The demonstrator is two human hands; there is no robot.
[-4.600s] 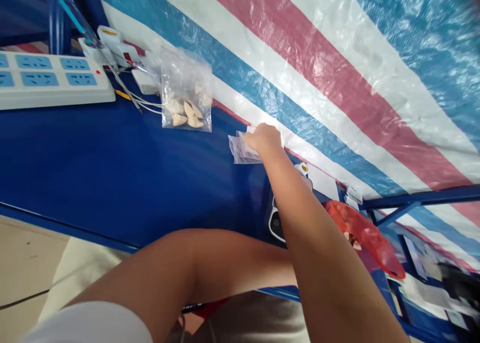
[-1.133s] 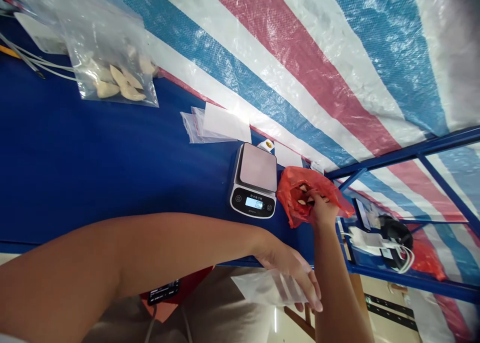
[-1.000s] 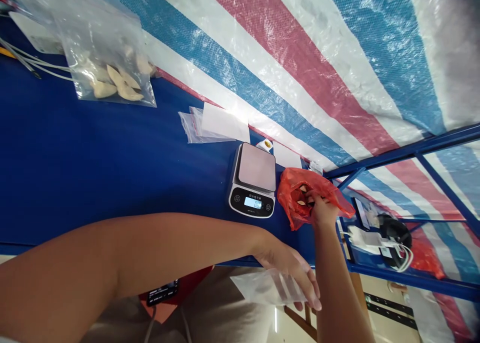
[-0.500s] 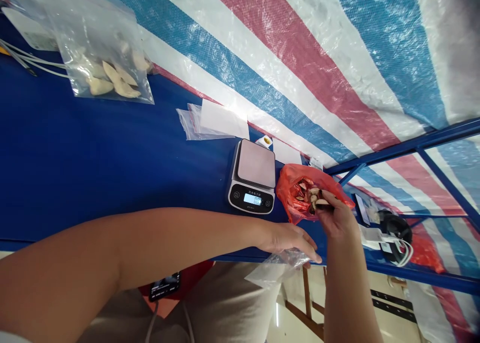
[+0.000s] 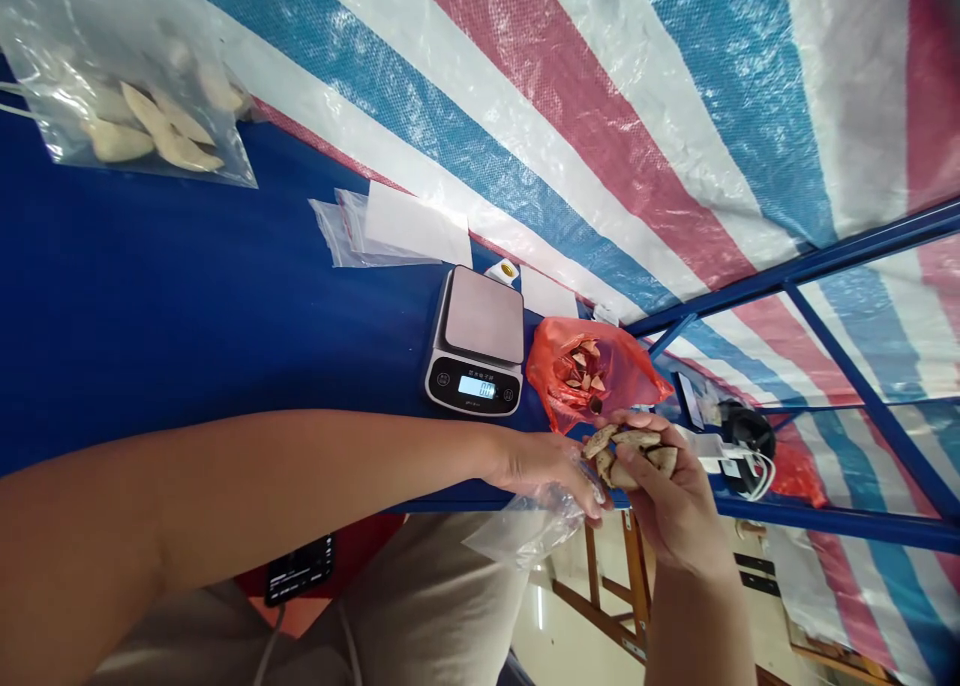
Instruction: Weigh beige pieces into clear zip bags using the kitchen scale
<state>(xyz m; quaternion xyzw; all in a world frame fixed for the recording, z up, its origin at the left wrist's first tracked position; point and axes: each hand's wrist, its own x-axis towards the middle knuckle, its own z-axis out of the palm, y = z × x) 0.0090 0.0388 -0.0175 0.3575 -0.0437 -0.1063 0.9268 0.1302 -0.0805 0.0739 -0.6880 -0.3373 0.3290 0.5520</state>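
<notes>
My right hand [image 5: 667, 496] is closed around several pale dried slices [image 5: 630, 456] with dark edges, at the table's front edge. Close beside it, my left hand [image 5: 551, 468] grips a clear plastic bag [image 5: 525, 528], which hangs below the table edge with its mouth near the slices. Behind both hands lies an open red plastic bag [image 5: 551, 366] with more dried slices [image 5: 585, 371] inside. To its left stands a kitchen scale [image 5: 480, 326]; its pan is bare and the lit display seems to read 0.0.
A large clear zip bag of pale slices [image 5: 157, 131] lies at the far left. Small zip bags [image 5: 341, 231] and white paper [image 5: 416, 221] lie behind the scale. A phone [image 5: 688, 401] and white cables [image 5: 761, 476] are at the right, by a blue frame [image 5: 810, 266]. Another phone [image 5: 300, 569] rests on my lap.
My right hand has come out of the red bag with the slices and moved down toward the clear bag in my left hand. The view has shifted slightly to the right.
</notes>
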